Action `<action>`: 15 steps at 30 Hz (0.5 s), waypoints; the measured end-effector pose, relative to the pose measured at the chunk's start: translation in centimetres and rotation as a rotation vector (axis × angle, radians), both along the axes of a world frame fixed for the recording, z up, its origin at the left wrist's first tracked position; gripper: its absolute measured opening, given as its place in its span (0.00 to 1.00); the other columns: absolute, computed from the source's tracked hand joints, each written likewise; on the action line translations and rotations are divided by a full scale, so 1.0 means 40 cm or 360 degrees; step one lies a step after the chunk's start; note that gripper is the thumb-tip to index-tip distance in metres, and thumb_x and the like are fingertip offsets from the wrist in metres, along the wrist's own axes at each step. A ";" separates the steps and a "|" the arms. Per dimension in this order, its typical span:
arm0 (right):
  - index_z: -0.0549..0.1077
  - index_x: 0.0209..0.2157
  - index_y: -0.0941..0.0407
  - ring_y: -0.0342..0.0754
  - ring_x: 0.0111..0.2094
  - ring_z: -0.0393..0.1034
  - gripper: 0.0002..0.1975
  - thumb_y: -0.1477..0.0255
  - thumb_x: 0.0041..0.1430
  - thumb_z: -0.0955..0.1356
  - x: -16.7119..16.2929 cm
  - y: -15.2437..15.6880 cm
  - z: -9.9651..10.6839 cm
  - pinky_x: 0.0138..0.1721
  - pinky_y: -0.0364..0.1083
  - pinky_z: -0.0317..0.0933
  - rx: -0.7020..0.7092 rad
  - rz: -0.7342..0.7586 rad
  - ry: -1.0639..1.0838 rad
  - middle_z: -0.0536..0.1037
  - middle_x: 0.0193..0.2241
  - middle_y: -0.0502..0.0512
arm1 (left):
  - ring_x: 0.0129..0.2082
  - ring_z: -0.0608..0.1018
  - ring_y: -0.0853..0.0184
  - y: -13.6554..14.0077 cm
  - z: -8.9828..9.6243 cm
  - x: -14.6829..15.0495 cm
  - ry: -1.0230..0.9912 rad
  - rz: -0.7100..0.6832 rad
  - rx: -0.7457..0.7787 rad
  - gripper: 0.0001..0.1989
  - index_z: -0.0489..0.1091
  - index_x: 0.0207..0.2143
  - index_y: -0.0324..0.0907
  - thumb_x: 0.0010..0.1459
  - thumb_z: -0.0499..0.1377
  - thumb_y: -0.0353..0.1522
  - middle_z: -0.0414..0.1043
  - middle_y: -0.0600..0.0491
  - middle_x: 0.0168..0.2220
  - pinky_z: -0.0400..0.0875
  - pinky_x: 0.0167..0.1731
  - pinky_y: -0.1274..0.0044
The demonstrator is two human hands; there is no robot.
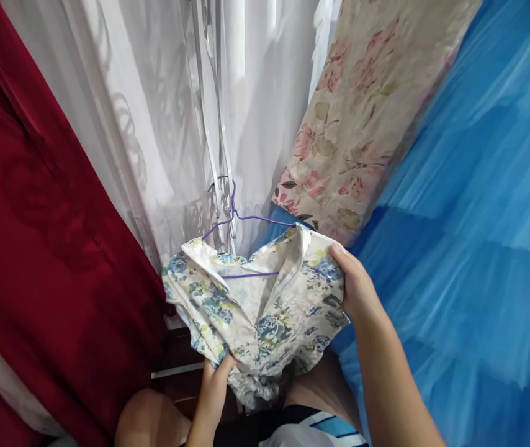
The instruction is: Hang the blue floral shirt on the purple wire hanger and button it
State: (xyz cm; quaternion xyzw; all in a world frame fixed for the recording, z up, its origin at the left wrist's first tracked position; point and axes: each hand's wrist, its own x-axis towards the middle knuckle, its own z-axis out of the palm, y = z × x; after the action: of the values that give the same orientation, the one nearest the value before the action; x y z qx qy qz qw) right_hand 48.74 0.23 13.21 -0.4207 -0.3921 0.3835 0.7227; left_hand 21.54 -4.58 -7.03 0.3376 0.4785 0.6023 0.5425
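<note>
A white blouse [269, 326] with blue and yellow flowers hangs on a purple wire hanger [265, 218] in front of my body. Its collar lies open in a V, and the hanger's lower bar shows inside the neck. My left hand [216, 379] grips the lower left side of the blouse, thumb on top. At the right shoulder, my right hand [355, 282] pinches the cloth with the thumb in front; its other fingers are hidden behind the fabric. The hanger's hook stands up beside white ribbons [218, 124], and I cannot tell whether it touches them.
White curtains [153, 93] hang ahead, with a dark red cloth [51, 217] on the left. To the right are a beige floral cloth [339, 136] and a blue ruffled fabric [470, 248]. My bare knee [151, 416] is below, above a dark floor.
</note>
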 end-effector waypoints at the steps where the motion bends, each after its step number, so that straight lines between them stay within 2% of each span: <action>1: 0.77 0.43 0.56 0.55 0.39 0.74 0.19 0.58 0.54 0.71 -0.013 -0.017 -0.035 0.38 0.51 0.68 0.0090 -0.0290 0.0001 0.79 0.36 0.58 | 0.59 0.69 0.51 -0.003 -0.010 0.000 0.0014 0.0017 -0.0049 0.31 0.67 0.56 0.40 0.48 0.65 0.34 0.72 0.43 0.54 0.62 0.59 0.63; 4: 0.73 0.44 0.54 0.49 0.39 0.71 0.15 0.64 0.56 0.69 -0.079 -0.074 -0.161 0.38 0.48 0.64 0.0328 -0.1315 0.0103 0.74 0.40 0.54 | 0.59 0.69 0.51 -0.002 -0.027 -0.011 0.0094 0.0100 -0.0086 0.30 0.68 0.55 0.41 0.47 0.65 0.32 0.73 0.44 0.52 0.62 0.59 0.64; 5: 0.72 0.42 0.53 0.48 0.36 0.69 0.13 0.64 0.56 0.69 -0.108 -0.091 -0.200 0.36 0.48 0.63 0.0307 -0.1387 0.0112 0.73 0.39 0.53 | 0.59 0.69 0.51 0.000 -0.029 -0.015 0.0135 0.0121 -0.0063 0.30 0.69 0.54 0.41 0.46 0.65 0.32 0.73 0.44 0.52 0.61 0.60 0.64; 6: 0.71 0.39 0.53 0.47 0.33 0.67 0.09 0.64 0.59 0.67 -0.138 -0.105 -0.233 0.35 0.47 0.62 0.0231 -0.1237 0.0058 0.72 0.35 0.52 | 0.60 0.68 0.52 0.003 -0.029 -0.019 0.0185 0.0138 -0.0030 0.29 0.69 0.53 0.41 0.46 0.64 0.31 0.73 0.44 0.52 0.60 0.60 0.64; 7: 0.71 0.35 0.54 0.47 0.30 0.66 0.10 0.62 0.61 0.65 -0.169 -0.114 -0.257 0.33 0.47 0.61 0.0116 -0.0871 -0.0070 0.71 0.30 0.51 | 0.60 0.68 0.52 0.005 -0.027 -0.021 0.0238 0.0146 0.0001 0.29 0.70 0.53 0.41 0.45 0.64 0.31 0.74 0.45 0.51 0.60 0.61 0.64; 9: 0.69 0.31 0.55 0.47 0.25 0.65 0.16 0.57 0.64 0.62 -0.224 -0.122 -0.280 0.30 0.47 0.59 -0.0141 0.0184 -0.0413 0.70 0.24 0.51 | 0.59 0.69 0.52 0.006 -0.018 -0.024 0.0330 0.0150 0.0053 0.29 0.71 0.52 0.41 0.44 0.64 0.30 0.74 0.45 0.50 0.60 0.60 0.65; 10: 0.69 0.30 0.55 0.47 0.24 0.65 0.18 0.56 0.65 0.61 -0.246 -0.122 -0.282 0.29 0.46 0.59 -0.0230 0.0651 -0.0576 0.70 0.22 0.50 | 0.59 0.70 0.52 0.005 -0.012 -0.025 0.0358 0.0157 0.0078 0.29 0.71 0.52 0.41 0.43 0.64 0.30 0.75 0.45 0.50 0.61 0.60 0.65; 11: 0.69 0.30 0.56 0.47 0.24 0.65 0.19 0.55 0.65 0.61 -0.265 -0.121 -0.279 0.30 0.46 0.59 -0.0281 0.0998 -0.0697 0.71 0.21 0.50 | 0.58 0.70 0.52 0.003 -0.005 -0.026 0.0376 0.0171 0.0099 0.30 0.70 0.52 0.41 0.43 0.64 0.30 0.75 0.45 0.50 0.61 0.60 0.65; 12: 0.68 0.30 0.56 0.46 0.24 0.65 0.20 0.54 0.66 0.61 -0.280 -0.119 -0.276 0.30 0.46 0.58 -0.0301 0.1201 -0.0766 0.71 0.20 0.49 | 0.58 0.71 0.52 0.001 0.003 -0.028 0.0390 0.0179 0.0114 0.30 0.70 0.53 0.41 0.43 0.64 0.30 0.75 0.45 0.49 0.62 0.59 0.65; 13: 0.68 0.30 0.56 0.45 0.24 0.65 0.21 0.54 0.66 0.60 -0.293 -0.117 -0.273 0.30 0.45 0.58 -0.0302 0.1280 -0.0781 0.70 0.20 0.49 | 0.57 0.71 0.52 -0.003 0.010 -0.030 0.0405 0.0183 0.0119 0.31 0.70 0.53 0.41 0.42 0.63 0.29 0.75 0.45 0.49 0.62 0.59 0.65; 15: 0.68 0.30 0.56 0.43 0.22 0.62 0.22 0.53 0.67 0.59 -0.309 -0.116 -0.275 0.28 0.44 0.55 -0.0296 0.1227 -0.0689 0.67 0.18 0.47 | 0.57 0.72 0.52 -0.010 0.022 -0.037 0.0437 0.0172 0.0103 0.31 0.70 0.53 0.41 0.42 0.63 0.29 0.76 0.45 0.49 0.63 0.58 0.65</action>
State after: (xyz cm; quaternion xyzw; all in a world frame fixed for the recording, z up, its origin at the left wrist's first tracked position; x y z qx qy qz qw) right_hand 36.37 -4.39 2.22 -0.3776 -0.6262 0.5614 0.3875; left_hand 20.06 -4.98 -6.13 0.4078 0.5460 0.5938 0.4277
